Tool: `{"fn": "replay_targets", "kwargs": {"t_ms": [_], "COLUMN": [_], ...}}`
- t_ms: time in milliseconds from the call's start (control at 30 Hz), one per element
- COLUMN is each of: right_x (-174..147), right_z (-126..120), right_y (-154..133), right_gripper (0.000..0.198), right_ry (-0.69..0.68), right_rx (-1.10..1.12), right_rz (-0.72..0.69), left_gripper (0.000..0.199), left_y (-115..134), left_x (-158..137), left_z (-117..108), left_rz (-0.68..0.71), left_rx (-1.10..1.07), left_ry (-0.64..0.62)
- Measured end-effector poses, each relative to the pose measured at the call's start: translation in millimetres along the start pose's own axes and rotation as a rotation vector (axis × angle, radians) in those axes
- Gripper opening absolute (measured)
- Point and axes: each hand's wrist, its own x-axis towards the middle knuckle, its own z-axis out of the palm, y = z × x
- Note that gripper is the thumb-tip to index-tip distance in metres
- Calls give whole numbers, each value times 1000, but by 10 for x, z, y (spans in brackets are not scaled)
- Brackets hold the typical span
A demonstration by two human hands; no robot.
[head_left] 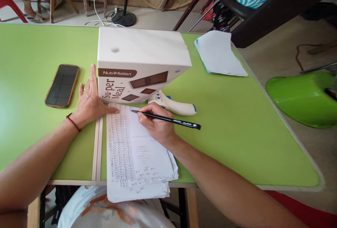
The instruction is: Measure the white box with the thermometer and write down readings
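Observation:
My right hand [158, 124] is closed round a black pen [175, 120], its tip at the upper part of a stack of papers [151, 151]. Rows of small handwriting cover the left side of the top sheet, and the stack's lower end hangs over the table edge. My left hand [92, 100] lies with fingers spread beside a white box [142, 49] lettered "NutriMotion Su-per Meal". Its thumb rests on the top edge of the sheet. Partly hidden behind my right hand and the box is a white handheld device [180, 107] with blue buttons.
A phone [61, 86] in a brown case lies left of my left hand. Folded papers [219, 54] sit at the green table's [223, 133] far right edge. Beyond that edge are a green plastic object [302, 98] and a dark chair arm. A black stand base [124, 18] is behind.

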Motion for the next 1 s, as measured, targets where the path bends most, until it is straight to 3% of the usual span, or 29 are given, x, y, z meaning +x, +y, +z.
{"fn": "replay_targets", "kwargs": {"t_ms": [167,433,1000], "right_x": [2,11,10], "right_z": [9,15,3], "right_y": [6,10,8], "right_gripper": [15,15,15], "right_ry": [11,13,29], "right_rx": [-8,18,2], "right_rz": [-15,-56,-10], "left_gripper": [134,139,141], "left_y": [169,114,181], "left_x": [0,-2,-1], "left_z": [-71,-46,-77], "left_rz": [-87,-69,-88], "left_rx": [141,130,149], "left_ry": [-60,-49,-62]}}
